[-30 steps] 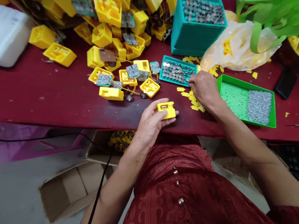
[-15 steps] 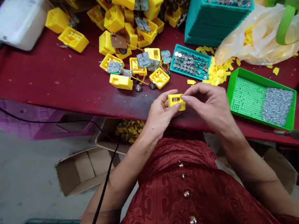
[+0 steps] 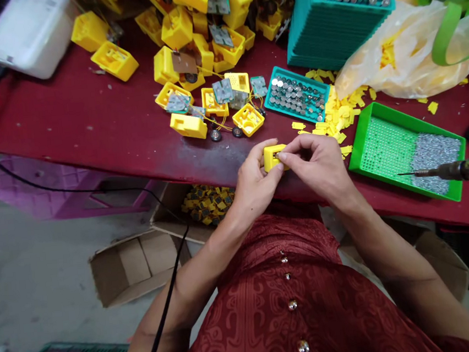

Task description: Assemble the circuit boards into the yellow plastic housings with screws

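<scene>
The small square plastic case pinched between both hands is bright yellow. Just beyond the grip lies a teal plastic tray of silvery round cells; right of it, a vivid green perforated tray holding grey metal bits, on the dark red tabletop.

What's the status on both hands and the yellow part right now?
Left hand grips small yellow housing. Right hand pinching at its top. Nothing between them.

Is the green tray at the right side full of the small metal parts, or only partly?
Only partly: the small metal parts cover the right end of the green tray; its left part shows bare mesh.
</scene>
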`<action>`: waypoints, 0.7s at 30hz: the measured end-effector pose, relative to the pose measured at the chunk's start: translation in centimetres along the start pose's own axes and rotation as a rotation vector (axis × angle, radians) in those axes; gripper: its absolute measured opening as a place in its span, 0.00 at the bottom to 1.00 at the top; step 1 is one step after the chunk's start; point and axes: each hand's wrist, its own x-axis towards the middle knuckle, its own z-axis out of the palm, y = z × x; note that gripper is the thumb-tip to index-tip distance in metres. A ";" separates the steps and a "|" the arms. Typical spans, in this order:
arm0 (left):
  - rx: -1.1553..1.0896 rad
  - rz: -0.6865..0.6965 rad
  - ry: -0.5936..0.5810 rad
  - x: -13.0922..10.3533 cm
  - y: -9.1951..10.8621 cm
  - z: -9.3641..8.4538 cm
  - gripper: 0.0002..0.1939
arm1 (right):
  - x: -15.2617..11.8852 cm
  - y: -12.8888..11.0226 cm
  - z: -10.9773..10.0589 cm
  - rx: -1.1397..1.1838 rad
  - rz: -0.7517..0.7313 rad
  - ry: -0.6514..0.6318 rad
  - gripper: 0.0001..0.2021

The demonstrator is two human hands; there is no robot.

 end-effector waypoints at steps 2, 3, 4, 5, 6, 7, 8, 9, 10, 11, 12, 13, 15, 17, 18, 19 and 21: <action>0.096 0.037 0.022 -0.2 0.0 0.1 0.25 | -0.2 -0.2 0.0 -0.084 -0.061 0.011 0.03; 0.128 0.050 0.027 -0.3 0.1 0.2 0.24 | -0.2 -0.3 0.0 -0.125 -0.090 0.005 0.04; 0.148 0.059 0.028 -0.4 0.1 0.2 0.24 | -0.1 -0.4 -0.1 -0.159 -0.108 -0.010 0.05; 0.155 0.064 0.025 -0.5 0.2 0.3 0.23 | 0.0 -0.4 -0.3 -0.184 -0.114 -0.023 0.06; 0.147 0.063 0.020 -0.5 0.3 0.2 0.23 | 0.2 -0.4 -0.4 -0.198 -0.107 -0.026 0.06; 0.123 0.055 0.008 -0.5 0.4 0.2 0.23 | 0.6 -0.3 -0.7 -0.198 -0.091 -0.016 0.08; 0.080 0.038 -0.014 -0.5 0.6 0.1 0.24 | 1.0 -0.1 -1.0 -0.178 -0.071 -0.006 0.11; 0.021 0.013 -0.044 -0.5 0.8 0.1 0.24 | 1.4 0.0 -1.2 -0.137 -0.049 -0.018 0.15; -0.049 -0.020 -0.078 -0.4 1.0 0.0 0.24 | 1.8 0.2 -1.6 -0.075 -0.025 -0.062 0.20; -0.125 -0.058 -0.106 -0.4 1.2 -0.1 0.24 | 2.2 0.4 -1.9 0.005 0.000 -0.133 0.25; -0.197 -0.097 -0.130 -0.3 1.5 -0.2 0.24 | 2.4 0.6 -2.2 0.096 0.022 -0.211 0.27; -0.259 -0.135 -0.147 -0.3 1.7 -0.2 0.24 | 2.6 0.8 -2.5 0.186 0.038 -0.264 0.29; -0.346 -0.202 -0.163 -0.1 2.2 -0.4 0.24 | 2.4 1.3 -2.9 0.306 0.030 -0.225 0.29; -0.398 -0.257 -0.171 0.1 2.7 -0.6 0.24 | 1.7 1.7 -3.2 0.310 -0.018 -0.077 0.24; -0.412 -0.281 -0.174 0.2 2.9 -0.7 0.23 | 1.3 1.9 -3.2 0.281 -0.044 -0.018 0.21; -0.421 -0.300 -0.176 0.2 3.0 -0.7 0.22 | 0.9 2.0 -3.3 0.245 -0.065 0.015 0.16; -0.424 -0.329 -0.193 0.4 3.2 -0.7 0.20 | 0.0 2.3 -3.2 0.186 -0.089 0.015 0.09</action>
